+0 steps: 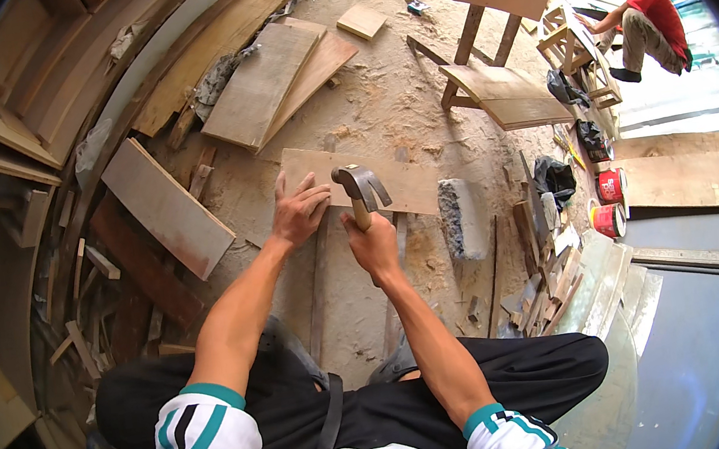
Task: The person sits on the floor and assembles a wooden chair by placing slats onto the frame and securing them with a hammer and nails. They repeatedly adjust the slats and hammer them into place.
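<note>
My right hand (375, 245) is wrapped round the wooden handle of a claw hammer (362, 185). The metal head is over a flat wooden board (413, 184), its claw curving to the right. On the left part of this board rests my left hand (300, 211), fingers apart and stretched over the near edge, close to the hammer head. Whether a nail is between those fingertips is too small to tell. Two narrow wooden strips (318, 274) run from under the board toward my feet.
A low wooden chair (504, 85) stands ahead to the right. Loose planks (263, 84) and a board (169, 207) lie left; a pale block (464, 219) sits right of my board. Offcuts (556, 290), paint cans (608, 220) and black bags (554, 178) lie right. A person in red (657, 13) crouches far right.
</note>
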The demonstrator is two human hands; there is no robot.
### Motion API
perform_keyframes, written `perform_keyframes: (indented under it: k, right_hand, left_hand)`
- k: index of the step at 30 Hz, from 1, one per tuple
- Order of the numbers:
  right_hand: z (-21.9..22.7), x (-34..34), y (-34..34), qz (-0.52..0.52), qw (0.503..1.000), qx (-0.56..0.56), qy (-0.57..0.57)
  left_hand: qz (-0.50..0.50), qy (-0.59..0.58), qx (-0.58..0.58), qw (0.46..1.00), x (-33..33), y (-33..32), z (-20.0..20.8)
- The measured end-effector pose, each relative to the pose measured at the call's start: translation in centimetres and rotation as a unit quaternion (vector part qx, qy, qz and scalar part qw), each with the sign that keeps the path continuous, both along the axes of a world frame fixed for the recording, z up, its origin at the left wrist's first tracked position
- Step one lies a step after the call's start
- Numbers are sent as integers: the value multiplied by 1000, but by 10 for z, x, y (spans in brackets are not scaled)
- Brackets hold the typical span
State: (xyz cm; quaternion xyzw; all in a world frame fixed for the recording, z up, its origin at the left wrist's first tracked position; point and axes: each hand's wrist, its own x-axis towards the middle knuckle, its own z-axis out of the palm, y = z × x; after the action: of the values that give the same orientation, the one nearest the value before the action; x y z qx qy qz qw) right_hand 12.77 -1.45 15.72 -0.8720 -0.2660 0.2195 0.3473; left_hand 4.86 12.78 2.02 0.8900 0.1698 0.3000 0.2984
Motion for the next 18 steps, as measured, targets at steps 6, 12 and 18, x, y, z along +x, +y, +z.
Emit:
perform_keyframes:
  k: [6, 12, 18]
  right_hand:
    - [-27, -3, -12, 6, 998, -53, 31]
    - [-1, 6, 6, 22, 998, -53, 22]
    - [-18, 7, -4, 21, 985, 156, -77]
  left_hand:
    - [234, 28, -71, 969, 21, 33, 0]
    - [313, 196, -251, 895, 45, 42, 16]
    - [287, 278, -261, 879, 48, 46, 19]
